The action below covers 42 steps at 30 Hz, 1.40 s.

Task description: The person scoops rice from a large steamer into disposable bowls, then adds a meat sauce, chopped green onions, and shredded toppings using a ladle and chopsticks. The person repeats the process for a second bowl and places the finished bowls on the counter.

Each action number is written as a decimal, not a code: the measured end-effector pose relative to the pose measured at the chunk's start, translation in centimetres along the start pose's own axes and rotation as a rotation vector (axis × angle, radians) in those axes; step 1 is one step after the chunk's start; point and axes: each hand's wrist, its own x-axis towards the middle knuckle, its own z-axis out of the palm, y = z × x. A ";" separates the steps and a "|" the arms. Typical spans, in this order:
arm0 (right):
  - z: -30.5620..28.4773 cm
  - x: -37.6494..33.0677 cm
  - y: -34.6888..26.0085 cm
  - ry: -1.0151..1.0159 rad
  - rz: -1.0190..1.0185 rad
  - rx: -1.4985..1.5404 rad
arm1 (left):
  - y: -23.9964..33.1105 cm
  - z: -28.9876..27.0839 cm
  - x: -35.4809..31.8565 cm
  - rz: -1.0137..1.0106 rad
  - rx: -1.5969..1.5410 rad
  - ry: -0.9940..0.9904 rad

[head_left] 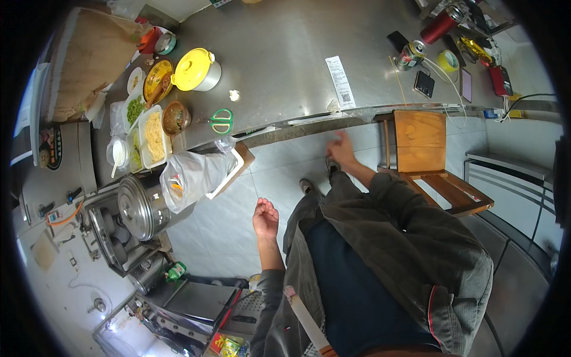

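My left hand [266, 219] hangs above the tiled floor, palm up with its fingers loosely bent and nothing in it. It is nearest to a white plastic bag [193, 178] at the counter's left front. My right hand [341, 149] is in front of the counter's edge, apart from it. Its fingers are slightly blurred and spread, and no object shows in them. Beyond it, a long paper receipt [340, 82] lies on the steel counter [267, 53]. Green-handled scissors [222, 121] lie near the front edge, left of the receipt.
At left are a yellow-lidded pot [196, 70], a tray of noodles [156, 138], chopped greens [135, 110], a brown bowl [176, 118] and a large steel stockpot [137, 205]. To the right stand a wooden chair [420, 141], a drink can [410, 55] and a red flask [441, 25].
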 end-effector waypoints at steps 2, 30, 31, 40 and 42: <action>2.3 -2.7 1.4 -0.207 0.027 -0.140 | 1.6 0.2 -1.0 0.028 0.028 0.016; 27.5 -10.2 7.8 -0.433 -0.463 -1.038 | 30.5 4.2 -34.0 1.130 0.378 -1.170; 28.7 -10.7 7.1 -0.433 -0.414 -1.019 | 30.7 4.5 -34.2 1.071 0.415 -1.192; 28.4 -9.9 2.9 -0.354 -0.307 -0.877 | 32.6 6.7 -27.9 0.955 1.112 -1.215; 27.8 -8.9 2.1 -0.342 -0.340 -0.826 | 30.1 4.9 -23.0 1.240 1.067 -0.903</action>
